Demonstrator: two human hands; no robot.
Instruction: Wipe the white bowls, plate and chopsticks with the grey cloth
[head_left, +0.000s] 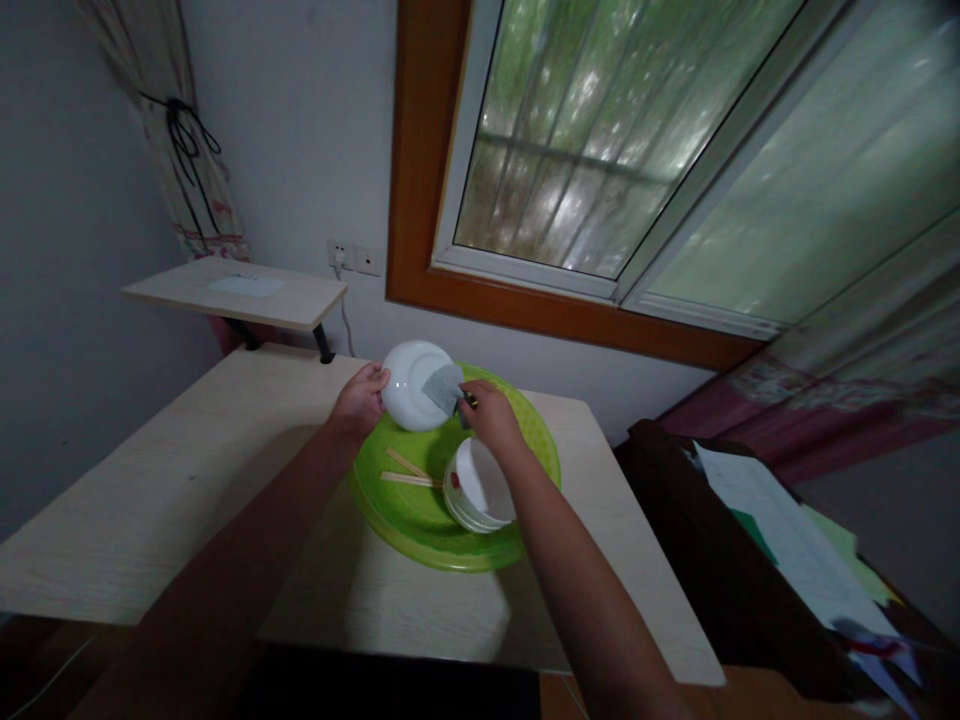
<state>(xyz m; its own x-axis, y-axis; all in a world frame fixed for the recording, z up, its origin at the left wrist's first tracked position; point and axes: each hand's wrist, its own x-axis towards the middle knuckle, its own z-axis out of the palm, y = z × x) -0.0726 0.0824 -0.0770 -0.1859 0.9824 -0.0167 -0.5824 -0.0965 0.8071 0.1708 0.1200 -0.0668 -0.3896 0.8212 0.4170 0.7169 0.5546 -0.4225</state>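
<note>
My left hand (361, 402) grips the left edge of a round white plate (403, 388), which is tilted up above a green basin. In my right hand (489, 410) is a grey cloth (442, 388), pressed against the right part of the plate. A small black-and-yellow piece shows at my right fingers; what it is I cannot make out. Below, inside the green basin (420, 555), stacked white bowls (469, 490) lie tipped to one side, partly behind my right forearm. Wooden chopsticks (411, 480) rest left of the bowls.
The basin stands on a pale wooden table (225, 480). A small raised shelf (300, 300) is at the table's back left. Beyond are a wall socket (354, 257) and a window with a brown frame (525, 320). Papers (780, 530) lie on dark furniture at the right.
</note>
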